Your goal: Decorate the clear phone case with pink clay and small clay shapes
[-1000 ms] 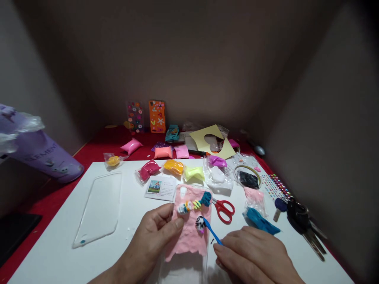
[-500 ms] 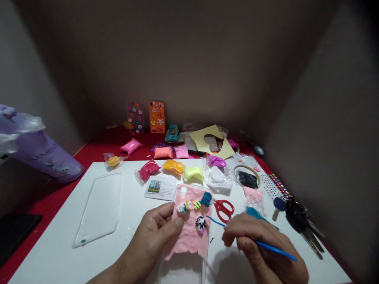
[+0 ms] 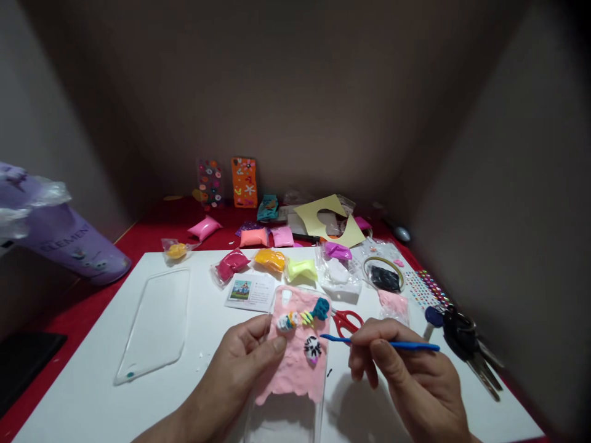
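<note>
My left hand (image 3: pixel 240 369) grips the left edge of a clear phone case (image 3: pixel 295 363) coated in pink clay, thumb pressed on its top face. Small clay decorations sit on the pink layer: a teal, yellow and white piece (image 3: pixel 302 317) and a black-and-white ball (image 3: pixel 313 349). My right hand (image 3: pixel 406 381) pinches a thin blue modelling tool (image 3: pixel 388 343), held nearly level, its tip pointing left just right of the black-and-white ball.
A white board (image 3: pixel 92 394) covers a red tabletop. On it lie a second clear phone case (image 3: pixel 157 323), red scissors (image 3: pixel 346 320), a small card (image 3: pixel 252 292) and several bagged clay lumps (image 3: pixel 272 261). Keys (image 3: pixel 466 344) lie at the right, a purple container (image 3: pixel 64 240) at the left.
My right hand lifted off the board, turned the blue tool and raised it level, tip moving up and right of the black-and-white ball. My left hand kept its hold.
</note>
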`<move>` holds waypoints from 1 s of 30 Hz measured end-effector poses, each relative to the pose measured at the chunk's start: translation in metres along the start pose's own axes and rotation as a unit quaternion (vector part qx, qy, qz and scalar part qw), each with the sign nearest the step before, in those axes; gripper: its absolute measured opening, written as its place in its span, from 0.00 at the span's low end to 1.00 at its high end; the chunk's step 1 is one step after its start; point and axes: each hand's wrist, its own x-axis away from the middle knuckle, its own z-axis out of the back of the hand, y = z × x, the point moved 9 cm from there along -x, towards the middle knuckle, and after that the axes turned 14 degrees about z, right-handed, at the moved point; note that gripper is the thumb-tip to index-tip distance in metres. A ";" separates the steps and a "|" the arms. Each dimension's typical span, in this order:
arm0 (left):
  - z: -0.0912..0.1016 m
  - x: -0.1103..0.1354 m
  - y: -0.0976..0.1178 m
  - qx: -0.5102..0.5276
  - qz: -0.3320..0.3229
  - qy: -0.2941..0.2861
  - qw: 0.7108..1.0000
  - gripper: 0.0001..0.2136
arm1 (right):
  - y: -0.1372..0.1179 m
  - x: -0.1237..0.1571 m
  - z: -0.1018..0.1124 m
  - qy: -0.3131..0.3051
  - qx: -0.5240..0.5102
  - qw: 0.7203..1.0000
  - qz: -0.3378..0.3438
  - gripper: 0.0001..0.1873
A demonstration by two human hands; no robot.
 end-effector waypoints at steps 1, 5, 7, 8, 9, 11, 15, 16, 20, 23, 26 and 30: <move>0.000 0.000 0.000 0.002 0.000 -0.001 1.000 0.15 | 0.004 0.001 0.001 0.013 -0.024 0.999 -0.020 0.09; -0.002 0.001 0.000 0.014 -0.001 -0.007 1.000 0.14 | 0.015 0.001 0.000 0.055 -0.102 0.990 -0.085 0.10; -0.002 0.002 0.000 0.013 -0.003 -0.005 1.000 0.14 | 0.018 0.000 -0.001 0.069 -0.125 0.984 -0.107 0.10; -0.002 0.002 0.000 0.011 -0.003 -0.003 1.000 0.14 | 0.019 0.000 -0.002 0.074 -0.134 0.981 -0.116 0.10; -0.002 0.002 -0.001 0.008 -0.002 -0.002 1.000 0.14 | 0.020 0.000 -0.002 0.080 -0.141 0.979 -0.127 0.10; -0.002 0.002 -0.001 0.003 -0.002 -0.001 1.000 0.15 | 0.024 0.001 -0.003 0.088 -0.153 0.973 -0.147 0.11; 0.000 0.001 -0.003 -0.001 0.000 -0.002 1.000 0.15 | 0.029 0.003 -0.004 0.096 -0.176 0.964 -0.176 0.12; 0.000 0.001 -0.003 -0.001 0.000 -0.003 1.000 0.14 | 0.029 0.003 -0.004 0.097 -0.180 0.963 -0.178 0.12; 0.001 0.002 -0.003 0.000 -0.003 -0.003 1.000 0.14 | 0.030 0.003 -0.004 0.098 -0.183 0.961 -0.182 0.12; 0.002 0.001 -0.003 0.002 0.001 -0.003 1.000 0.14 | 0.028 0.003 -0.005 0.093 -0.168 0.967 -0.170 0.11; 0.002 0.001 -0.002 0.005 0.003 0.001 1.000 0.14 | 0.015 0.001 -0.001 0.082 -0.105 0.986 -0.103 0.07; 0.001 0.003 -0.001 -0.003 0.003 0.004 1.000 0.13 | -0.018 -0.001 -0.002 0.004 0.047 0.997 0.057 0.07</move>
